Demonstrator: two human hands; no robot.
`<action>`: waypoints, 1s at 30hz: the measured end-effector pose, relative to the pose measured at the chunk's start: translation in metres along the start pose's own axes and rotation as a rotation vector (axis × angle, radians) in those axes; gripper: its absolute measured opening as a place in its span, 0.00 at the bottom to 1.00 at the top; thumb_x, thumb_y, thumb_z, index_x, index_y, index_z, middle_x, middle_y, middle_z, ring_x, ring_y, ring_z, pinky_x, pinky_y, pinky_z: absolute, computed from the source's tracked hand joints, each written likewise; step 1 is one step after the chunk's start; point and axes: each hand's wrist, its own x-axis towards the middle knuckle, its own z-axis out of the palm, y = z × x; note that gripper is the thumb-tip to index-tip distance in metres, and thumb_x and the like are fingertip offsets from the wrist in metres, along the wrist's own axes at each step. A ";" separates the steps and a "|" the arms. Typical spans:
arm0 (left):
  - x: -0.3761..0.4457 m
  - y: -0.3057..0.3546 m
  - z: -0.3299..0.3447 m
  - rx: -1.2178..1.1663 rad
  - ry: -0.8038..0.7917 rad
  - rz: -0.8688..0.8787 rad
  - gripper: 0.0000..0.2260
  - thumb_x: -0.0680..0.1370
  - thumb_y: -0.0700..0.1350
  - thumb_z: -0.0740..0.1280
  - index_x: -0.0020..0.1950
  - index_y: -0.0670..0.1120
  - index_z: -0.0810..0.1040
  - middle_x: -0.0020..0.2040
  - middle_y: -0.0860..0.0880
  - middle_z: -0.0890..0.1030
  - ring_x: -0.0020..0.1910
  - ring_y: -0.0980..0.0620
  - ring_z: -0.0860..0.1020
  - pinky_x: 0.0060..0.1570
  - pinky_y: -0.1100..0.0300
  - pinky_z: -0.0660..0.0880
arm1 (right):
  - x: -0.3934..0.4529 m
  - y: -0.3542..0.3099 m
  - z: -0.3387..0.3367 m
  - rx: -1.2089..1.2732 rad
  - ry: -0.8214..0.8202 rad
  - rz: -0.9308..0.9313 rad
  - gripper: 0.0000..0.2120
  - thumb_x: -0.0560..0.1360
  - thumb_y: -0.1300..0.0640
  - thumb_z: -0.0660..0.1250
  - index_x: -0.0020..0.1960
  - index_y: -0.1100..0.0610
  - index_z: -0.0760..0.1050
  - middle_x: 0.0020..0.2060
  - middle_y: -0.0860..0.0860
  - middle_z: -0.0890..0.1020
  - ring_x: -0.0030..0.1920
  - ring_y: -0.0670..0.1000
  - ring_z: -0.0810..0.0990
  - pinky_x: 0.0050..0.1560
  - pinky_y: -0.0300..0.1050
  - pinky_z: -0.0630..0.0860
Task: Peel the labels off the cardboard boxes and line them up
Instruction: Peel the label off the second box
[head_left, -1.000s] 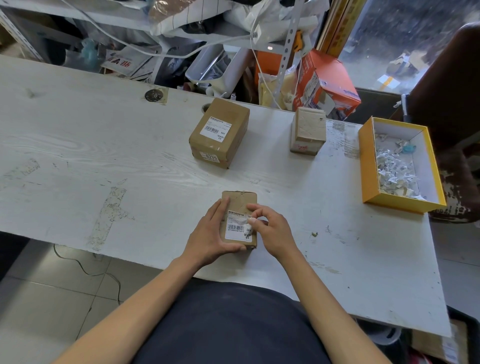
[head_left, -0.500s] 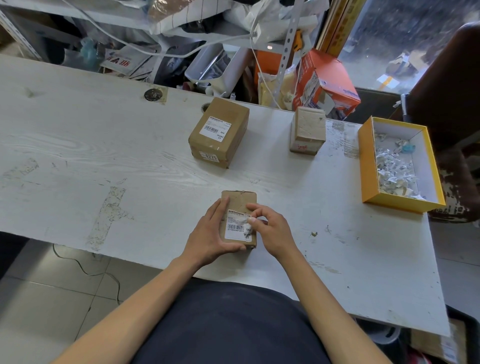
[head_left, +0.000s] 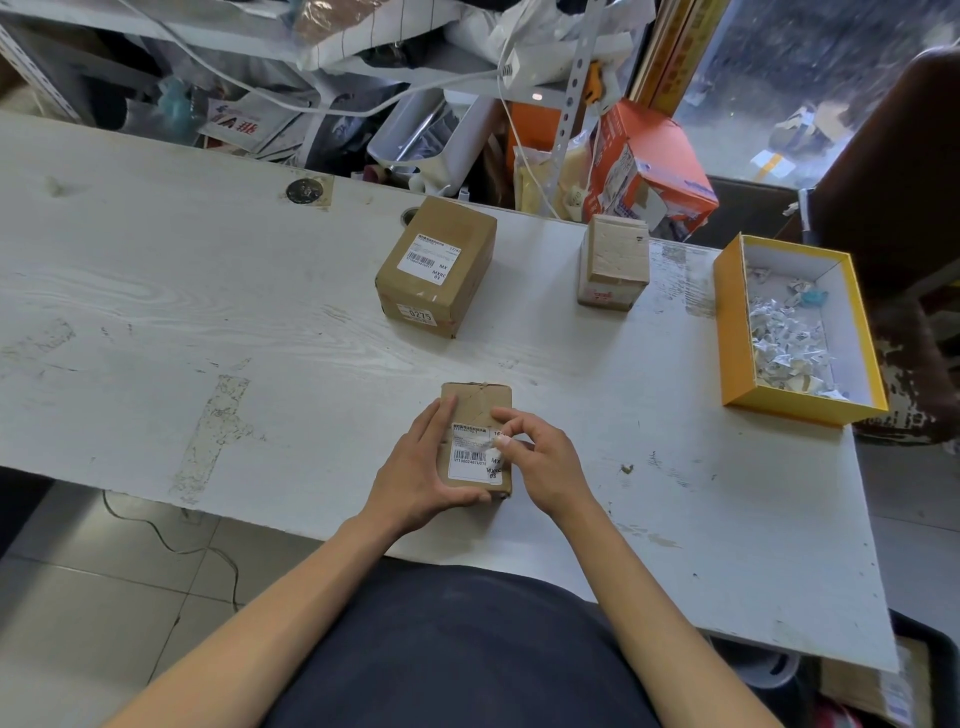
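The left hand (head_left: 415, 480) grips the small box (head_left: 475, 410) by its left side. The right hand (head_left: 540, 457) pinches the right edge of the label (head_left: 470, 460). The box lies between the hands at the near edge of the table (head_left: 208, 312), long axis pointing away. Another labelled box (head_left: 436, 265) and a bare box (head_left: 615, 260) stand farther back, and a yellow tray (head_left: 732, 332) of scraps sits at right.

Left hand (head_left: 415, 475) steadies small box (head_left: 475, 410); right hand (head_left: 545, 460) picks label (head_left: 470, 457).

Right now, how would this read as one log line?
step: peeling label | left hand: holds small box | right hand: pinches label edge | yellow tray: holds scraps
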 end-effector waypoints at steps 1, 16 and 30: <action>0.000 0.000 0.000 -0.001 0.000 0.000 0.57 0.58 0.70 0.73 0.79 0.62 0.45 0.79 0.58 0.55 0.76 0.57 0.60 0.69 0.51 0.69 | 0.000 0.000 0.000 0.001 0.000 -0.001 0.09 0.78 0.65 0.64 0.40 0.57 0.74 0.61 0.47 0.78 0.52 0.40 0.78 0.42 0.33 0.78; 0.000 -0.001 0.001 -0.005 0.002 0.001 0.57 0.58 0.70 0.73 0.79 0.62 0.46 0.79 0.57 0.55 0.76 0.56 0.59 0.70 0.51 0.68 | 0.001 0.000 -0.001 0.006 -0.010 -0.001 0.08 0.78 0.65 0.64 0.40 0.57 0.74 0.62 0.47 0.78 0.53 0.39 0.78 0.42 0.32 0.77; 0.000 -0.001 0.001 -0.020 0.009 0.011 0.56 0.58 0.68 0.75 0.79 0.62 0.47 0.79 0.59 0.55 0.76 0.58 0.59 0.70 0.54 0.68 | 0.000 0.001 -0.003 0.022 -0.019 0.007 0.06 0.78 0.65 0.64 0.42 0.60 0.75 0.62 0.47 0.78 0.52 0.39 0.78 0.41 0.30 0.76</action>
